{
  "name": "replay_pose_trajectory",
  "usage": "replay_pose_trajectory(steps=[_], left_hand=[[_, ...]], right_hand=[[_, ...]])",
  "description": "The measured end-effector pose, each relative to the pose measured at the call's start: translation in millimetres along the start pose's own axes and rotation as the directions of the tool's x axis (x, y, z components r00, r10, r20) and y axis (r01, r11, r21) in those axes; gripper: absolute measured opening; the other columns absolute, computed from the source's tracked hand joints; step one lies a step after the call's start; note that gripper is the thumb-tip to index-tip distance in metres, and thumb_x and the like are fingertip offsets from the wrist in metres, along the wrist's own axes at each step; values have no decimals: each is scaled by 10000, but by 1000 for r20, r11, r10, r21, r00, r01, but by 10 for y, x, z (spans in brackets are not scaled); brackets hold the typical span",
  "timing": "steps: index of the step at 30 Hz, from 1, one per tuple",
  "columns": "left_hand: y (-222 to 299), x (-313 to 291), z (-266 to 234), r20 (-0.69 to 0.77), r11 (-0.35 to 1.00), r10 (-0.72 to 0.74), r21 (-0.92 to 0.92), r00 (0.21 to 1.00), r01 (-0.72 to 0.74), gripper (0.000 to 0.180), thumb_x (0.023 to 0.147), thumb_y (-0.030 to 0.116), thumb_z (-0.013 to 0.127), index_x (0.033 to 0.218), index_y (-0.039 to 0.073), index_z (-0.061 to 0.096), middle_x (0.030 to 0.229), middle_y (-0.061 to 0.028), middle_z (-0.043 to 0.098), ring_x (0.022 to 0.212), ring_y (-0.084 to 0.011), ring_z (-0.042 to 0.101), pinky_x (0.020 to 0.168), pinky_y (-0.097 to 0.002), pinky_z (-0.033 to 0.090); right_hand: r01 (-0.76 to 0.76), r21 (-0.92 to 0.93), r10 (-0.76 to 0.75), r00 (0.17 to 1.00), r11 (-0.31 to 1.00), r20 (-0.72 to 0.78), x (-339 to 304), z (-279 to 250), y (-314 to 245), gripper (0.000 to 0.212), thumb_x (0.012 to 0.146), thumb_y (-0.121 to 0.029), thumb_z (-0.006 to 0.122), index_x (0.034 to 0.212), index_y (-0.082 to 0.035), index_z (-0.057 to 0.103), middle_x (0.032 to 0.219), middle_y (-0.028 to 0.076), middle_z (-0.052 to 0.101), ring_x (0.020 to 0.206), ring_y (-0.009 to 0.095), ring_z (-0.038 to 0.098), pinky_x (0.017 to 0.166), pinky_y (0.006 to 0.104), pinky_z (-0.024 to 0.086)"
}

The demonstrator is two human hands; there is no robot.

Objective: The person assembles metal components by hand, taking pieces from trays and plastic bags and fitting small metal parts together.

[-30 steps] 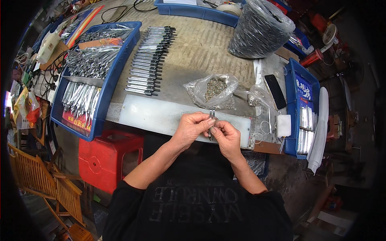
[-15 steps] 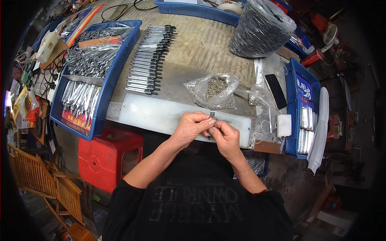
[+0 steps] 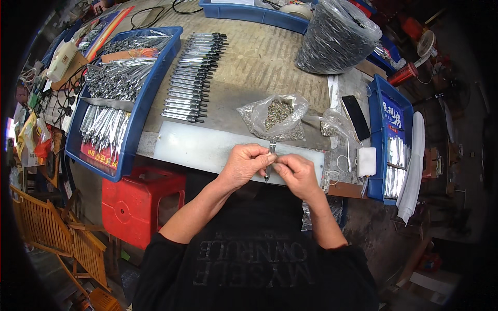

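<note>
Over the pale board (image 3: 197,147) at the table's near edge, my left hand (image 3: 245,165) pinches a slim metal rod (image 3: 267,171) with a dark pointed lower end. My right hand (image 3: 300,175) is at the rod's right side, thumb and forefinger pressed together; whatever is between them is hidden. Just beyond my hands lies an open clear bag (image 3: 249,115) of small metal parts (image 3: 278,113). A row of similar silver rods with dark ends (image 3: 188,85) lies side by side farther left.
At left stands a blue tray (image 3: 136,122) of metal rods. A bag-wrapped bundle of dark pieces (image 3: 334,41) stands at back right. A phone (image 3: 356,118), a white block (image 3: 366,161) and another blue tray (image 3: 377,145) are at right. A red stool (image 3: 129,202) is below left.
My right hand has shifted slightly right and turned, its fingers drawn back a little from the rod. The rod's lower end shows more and leans slightly left. My left hand stays nearly in place.
</note>
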State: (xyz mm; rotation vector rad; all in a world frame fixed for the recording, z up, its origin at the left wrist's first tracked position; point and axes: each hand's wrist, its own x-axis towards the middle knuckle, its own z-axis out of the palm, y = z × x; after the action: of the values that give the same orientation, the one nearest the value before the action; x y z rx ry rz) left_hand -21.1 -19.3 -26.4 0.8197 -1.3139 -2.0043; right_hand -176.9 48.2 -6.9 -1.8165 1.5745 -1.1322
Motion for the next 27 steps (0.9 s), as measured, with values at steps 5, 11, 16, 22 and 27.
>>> replay_pose_trajectory(steps=[5, 11, 16, 22, 27], left_hand=[[60, -41, -24, 101, 995, -17, 104, 995, 6, 143, 809, 117, 634, 765, -19, 636, 655, -11, 550, 531, -58, 519, 474, -193, 430], [83, -83, -38, 268, 954, -47, 299, 962, -36, 139, 803, 96, 635, 747, -31, 627, 680, -20, 543, 530, -65, 526, 467, -192, 434], [166, -66, 0, 266, 925, 53, 349, 962, -147, 143, 821, 110, 595, 803, -27, 560, 640, -39, 505, 617, -90, 469, 520, -258, 373], [47, 0, 167, 72, 529, 545, 743, 835, -409, 120, 830, 61, 563, 919, -18, 554, 751, -123, 596, 667, -210, 592, 595, -284, 452], [116, 59, 157, 199, 167, 683, 894, 703, -416, 159, 725, 38, 627, 859, 40, 542, 598, -84, 484, 521, -259, 528, 472, -362, 415]], right_hand=[[-46, 94, 44, 999, 995, 29, 139, -197, -7, 150, 795, -134, 615, 805, 12, 583, 717, 110, 590, 644, 229, 570, 581, 315, 440], [1, 162, -37, 974, 987, 222, 227, -250, -33, 138, 794, -118, 607, 778, 16, 581, 647, 113, 565, 573, 206, 544, 536, 310, 424], [-132, 167, 115, 988, 977, 106, 214, -201, -70, 138, 794, -115, 605, 762, 16, 574, 617, 111, 567, 535, 176, 544, 501, 299, 421], [-154, 176, 183, 969, 972, -167, 245, 6, -21, 159, 810, -114, 596, 734, 19, 552, 579, 109, 562, 508, 134, 527, 478, 288, 416], [-192, 355, 292, 922, 915, -253, 246, 155, -2, 183, 836, -108, 583, 716, 21, 534, 566, 46, 549, 544, 39, 447, 455, 250, 386]])
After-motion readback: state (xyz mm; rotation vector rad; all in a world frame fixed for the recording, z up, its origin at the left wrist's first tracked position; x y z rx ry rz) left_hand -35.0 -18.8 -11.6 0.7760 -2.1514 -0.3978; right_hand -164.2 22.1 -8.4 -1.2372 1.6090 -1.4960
